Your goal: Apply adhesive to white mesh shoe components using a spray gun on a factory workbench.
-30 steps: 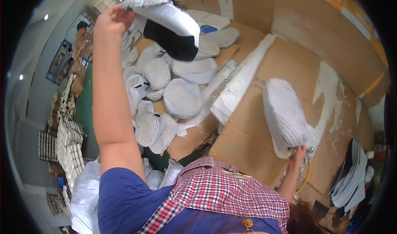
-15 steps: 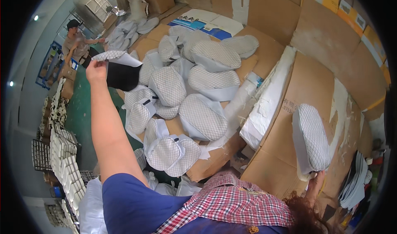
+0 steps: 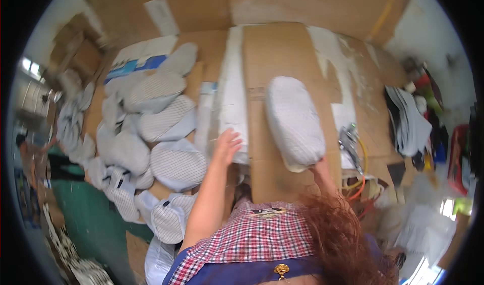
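An elongated pad (image 3: 296,121) with a light grey, diamond-patterned fabric cover stands tilted over the cardboard on the right. My right hand (image 3: 319,169) grips its near end, with some fingers hidden beneath it. A cream edge shows under that end. My left hand (image 3: 229,146) is raised with fingers apart and nothing in it, close to a white torn strip (image 3: 233,98) along the cardboard. To its left lies a pile of similar grey padded covers (image 3: 177,165), some with small black tabs.
A metal spray gun (image 3: 349,145) with yellow and orange hoses sits right of the pad. Folded grey sheets (image 3: 409,123) hang farther right. Cardboard walls (image 3: 322,8) rise at the back. Green floor (image 3: 83,219) shows at left, where another person is blurred.
My left hand has let go of a grey cover with a black underside and come back toward the middle. The view has turned right. My right hand still holds the pad.
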A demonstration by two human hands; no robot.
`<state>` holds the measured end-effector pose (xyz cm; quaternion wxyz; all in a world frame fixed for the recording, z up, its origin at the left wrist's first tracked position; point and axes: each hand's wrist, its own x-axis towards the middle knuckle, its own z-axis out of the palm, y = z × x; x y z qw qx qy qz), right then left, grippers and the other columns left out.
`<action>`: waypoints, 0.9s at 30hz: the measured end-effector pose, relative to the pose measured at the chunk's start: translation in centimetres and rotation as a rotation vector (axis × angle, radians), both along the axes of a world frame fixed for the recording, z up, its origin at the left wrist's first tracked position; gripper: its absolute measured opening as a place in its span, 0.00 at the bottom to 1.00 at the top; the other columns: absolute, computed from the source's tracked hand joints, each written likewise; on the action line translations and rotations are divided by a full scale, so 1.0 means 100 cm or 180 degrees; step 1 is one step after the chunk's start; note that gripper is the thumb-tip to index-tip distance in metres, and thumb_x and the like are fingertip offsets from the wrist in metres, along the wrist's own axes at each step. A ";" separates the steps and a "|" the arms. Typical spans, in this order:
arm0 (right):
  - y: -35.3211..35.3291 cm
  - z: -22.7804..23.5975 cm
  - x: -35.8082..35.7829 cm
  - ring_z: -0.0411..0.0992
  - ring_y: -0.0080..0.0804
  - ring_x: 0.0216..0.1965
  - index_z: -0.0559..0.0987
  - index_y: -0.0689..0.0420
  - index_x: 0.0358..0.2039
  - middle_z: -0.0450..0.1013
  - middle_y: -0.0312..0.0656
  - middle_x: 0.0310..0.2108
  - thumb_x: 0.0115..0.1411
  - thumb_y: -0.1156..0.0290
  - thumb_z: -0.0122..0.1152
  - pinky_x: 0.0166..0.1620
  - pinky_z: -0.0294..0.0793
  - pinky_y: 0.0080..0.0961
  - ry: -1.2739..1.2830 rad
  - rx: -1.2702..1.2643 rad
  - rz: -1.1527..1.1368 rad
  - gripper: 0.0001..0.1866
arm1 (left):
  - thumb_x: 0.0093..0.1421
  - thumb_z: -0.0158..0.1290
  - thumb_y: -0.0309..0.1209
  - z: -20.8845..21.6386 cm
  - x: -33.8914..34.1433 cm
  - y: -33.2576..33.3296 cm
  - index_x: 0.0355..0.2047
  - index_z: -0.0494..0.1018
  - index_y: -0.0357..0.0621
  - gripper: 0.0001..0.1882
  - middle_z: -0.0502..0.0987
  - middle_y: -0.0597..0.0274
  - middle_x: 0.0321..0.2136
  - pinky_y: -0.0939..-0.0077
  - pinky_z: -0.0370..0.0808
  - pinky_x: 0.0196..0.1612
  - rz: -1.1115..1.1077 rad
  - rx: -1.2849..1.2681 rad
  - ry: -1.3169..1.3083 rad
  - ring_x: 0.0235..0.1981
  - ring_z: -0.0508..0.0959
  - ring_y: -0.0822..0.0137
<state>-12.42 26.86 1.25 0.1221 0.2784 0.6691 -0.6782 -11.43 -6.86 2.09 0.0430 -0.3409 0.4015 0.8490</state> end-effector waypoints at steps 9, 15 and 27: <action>0.165 0.019 -0.055 0.57 0.50 0.49 0.63 0.60 0.49 0.61 0.52 0.46 0.38 0.69 0.64 0.52 0.58 0.39 0.2013 0.3941 0.1616 0.35 | 0.41 0.61 0.27 0.028 -0.107 0.177 0.57 0.46 0.34 0.46 0.59 0.45 0.52 0.66 0.58 0.55 -0.0431 -0.1373 0.0724 0.53 0.61 0.54; 0.188 0.028 -0.068 0.59 0.51 0.47 0.62 0.58 0.51 0.62 0.52 0.43 0.35 0.73 0.65 0.51 0.60 0.37 0.2116 0.3529 0.2438 0.38 | 0.43 0.59 0.35 0.060 -0.093 0.196 0.55 0.54 0.40 0.40 0.59 0.44 0.53 0.60 0.54 0.57 -0.0621 -0.3607 0.0694 0.56 0.57 0.51; 0.219 0.251 -0.036 0.66 0.24 0.38 0.57 0.59 0.57 0.68 0.38 0.39 0.55 0.76 0.53 0.45 0.66 0.22 0.1575 -0.0030 0.2217 0.28 | 0.51 0.48 0.49 0.073 -0.018 0.231 0.51 0.65 0.51 0.28 0.54 0.54 0.58 0.42 0.44 0.57 -0.2600 -0.5659 0.0650 0.61 0.47 0.50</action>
